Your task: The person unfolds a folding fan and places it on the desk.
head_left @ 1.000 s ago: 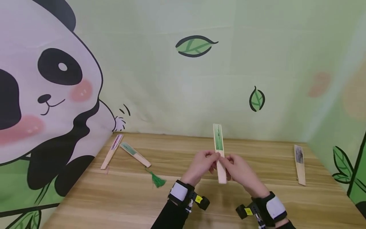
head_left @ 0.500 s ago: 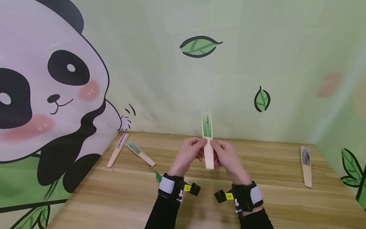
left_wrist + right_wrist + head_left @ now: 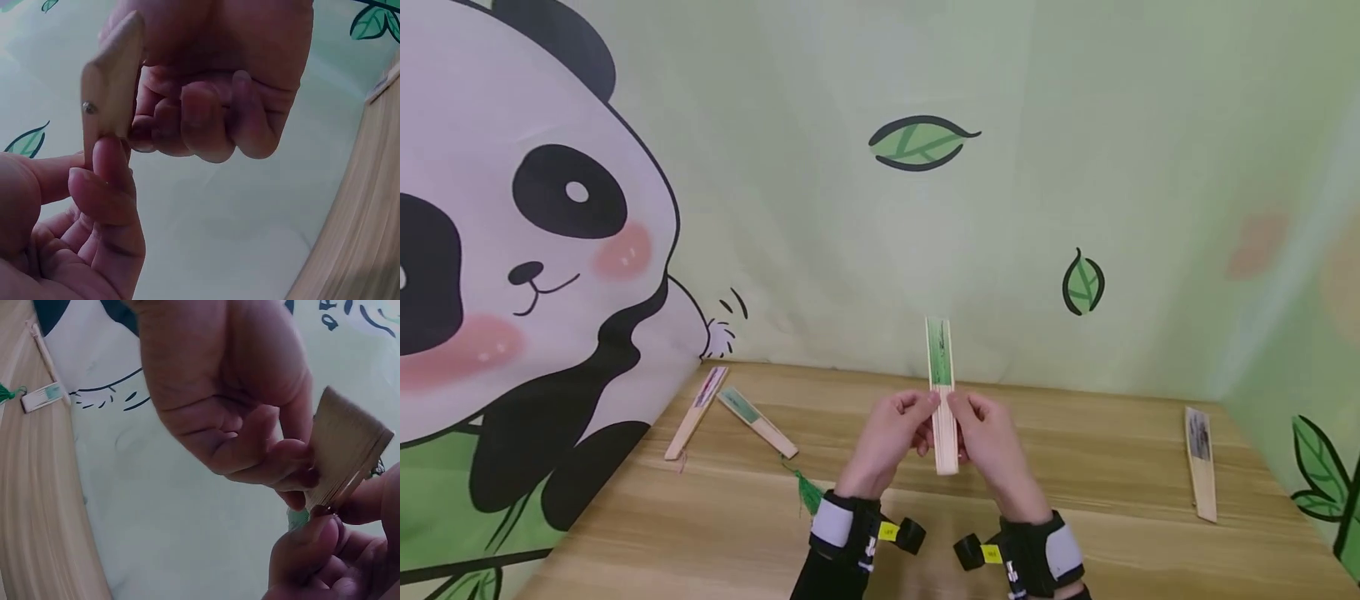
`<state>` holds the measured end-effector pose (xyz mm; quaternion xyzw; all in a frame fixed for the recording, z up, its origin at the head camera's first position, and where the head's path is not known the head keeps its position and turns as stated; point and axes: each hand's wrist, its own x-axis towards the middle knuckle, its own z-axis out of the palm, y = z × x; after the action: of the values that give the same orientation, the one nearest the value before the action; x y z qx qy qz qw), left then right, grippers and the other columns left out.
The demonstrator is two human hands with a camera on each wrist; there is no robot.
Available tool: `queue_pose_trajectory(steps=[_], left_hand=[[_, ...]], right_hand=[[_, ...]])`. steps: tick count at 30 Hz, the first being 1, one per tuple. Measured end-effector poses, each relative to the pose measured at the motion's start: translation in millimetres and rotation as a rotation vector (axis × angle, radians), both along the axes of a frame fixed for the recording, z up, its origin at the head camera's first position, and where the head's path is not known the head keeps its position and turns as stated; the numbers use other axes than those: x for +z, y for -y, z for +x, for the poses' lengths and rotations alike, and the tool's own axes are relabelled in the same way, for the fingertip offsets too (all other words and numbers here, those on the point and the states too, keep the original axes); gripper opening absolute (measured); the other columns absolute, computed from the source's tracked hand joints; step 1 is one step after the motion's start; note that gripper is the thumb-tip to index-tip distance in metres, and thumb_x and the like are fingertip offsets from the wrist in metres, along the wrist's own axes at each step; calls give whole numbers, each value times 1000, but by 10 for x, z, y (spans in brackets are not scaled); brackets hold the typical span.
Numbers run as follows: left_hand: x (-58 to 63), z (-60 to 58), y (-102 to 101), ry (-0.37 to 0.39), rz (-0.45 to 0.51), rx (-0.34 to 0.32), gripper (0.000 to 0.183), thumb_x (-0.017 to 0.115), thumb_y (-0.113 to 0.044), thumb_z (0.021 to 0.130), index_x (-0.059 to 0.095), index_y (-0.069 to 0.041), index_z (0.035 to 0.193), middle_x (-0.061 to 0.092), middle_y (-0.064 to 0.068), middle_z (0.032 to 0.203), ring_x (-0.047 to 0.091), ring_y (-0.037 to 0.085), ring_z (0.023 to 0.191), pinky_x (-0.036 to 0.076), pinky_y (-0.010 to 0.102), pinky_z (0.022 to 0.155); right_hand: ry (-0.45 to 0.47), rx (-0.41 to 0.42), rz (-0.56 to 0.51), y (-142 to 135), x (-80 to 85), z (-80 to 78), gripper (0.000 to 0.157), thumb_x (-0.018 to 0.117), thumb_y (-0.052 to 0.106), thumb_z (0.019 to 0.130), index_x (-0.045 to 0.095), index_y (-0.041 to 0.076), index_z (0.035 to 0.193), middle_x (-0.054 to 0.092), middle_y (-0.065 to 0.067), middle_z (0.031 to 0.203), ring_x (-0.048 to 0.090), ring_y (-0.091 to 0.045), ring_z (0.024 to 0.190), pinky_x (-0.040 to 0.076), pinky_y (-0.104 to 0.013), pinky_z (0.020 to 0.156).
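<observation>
A folded hand fan [image 3: 947, 442], with pale wooden ribs and a green printed upper part, stands nearly upright between both hands, above the table. My left hand [image 3: 880, 446] pinches its left edge near the middle, and my right hand [image 3: 996, 450] pinches its right edge at the same height. Both thumbs lie on the near side of the fan. In the left wrist view, the fan's wooden end [image 3: 111, 87] shows a small metal rivet. Stacked rib edges on the fan [image 3: 347, 450] appear in the right wrist view. Fingers behind the fan are partly hidden in the head view.
On the wooden table [image 3: 1112, 483], a fan with a purple print [image 3: 697, 412] and a green fan [image 3: 760, 422] with a green tassel [image 3: 808, 493] lie at left. Another fan with a dark print [image 3: 1201, 467] lies far right. A panda backdrop [image 3: 820, 267] rises behind.
Both hands have shifted left with the fan, rising and then sinking a little in view. The left thumb has drawn back to the fan's edge. The head view has also shifted slightly.
</observation>
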<state>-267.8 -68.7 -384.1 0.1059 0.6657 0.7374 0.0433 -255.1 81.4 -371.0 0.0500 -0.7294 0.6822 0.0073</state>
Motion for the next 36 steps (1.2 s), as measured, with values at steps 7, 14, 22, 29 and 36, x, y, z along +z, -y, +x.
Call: queue_pose_trajectory(steps=[7,14,22,29,36], left_hand=[[-52,31,-36,-6,15,8,30,59,-28,100,67,0,107,60,5,72,52,11,58,44,20,50],[-65,36,-85,-10,103,27,29,57,-24,101,62,4,106,64,7,76,58,14,63,46,19,50],[-88,-79,-85,-24,179,49,31,55,-26,101,62,4,108,60,6,75,56,12,62,50,21,55],[-94,-83,-63,-33,255,35,34,54,-30,101,62,1,111,66,8,85,64,15,73,54,23,62],[-113,-74,-81,-27,339,41,30,51,-26,102,61,2,108,68,9,88,67,15,76,57,24,66]], right_hand=[[-35,-49,-1,-33,-59,26,30,52,25,103,62,-1,91,48,-4,64,44,-14,50,38,-21,42],[-9,-122,28,-128,-73,-24,30,53,23,102,59,-2,86,47,-5,58,42,-15,46,35,-23,40],[8,-157,-71,-113,-33,-97,29,51,21,102,48,0,82,47,-3,56,43,-14,41,38,-23,38],[18,-181,-216,-138,51,-58,28,48,21,104,44,1,86,44,-2,59,41,-11,43,39,-22,39],[24,-123,-400,-168,61,-46,22,43,19,106,40,2,93,42,-2,62,41,-12,45,32,-21,40]])
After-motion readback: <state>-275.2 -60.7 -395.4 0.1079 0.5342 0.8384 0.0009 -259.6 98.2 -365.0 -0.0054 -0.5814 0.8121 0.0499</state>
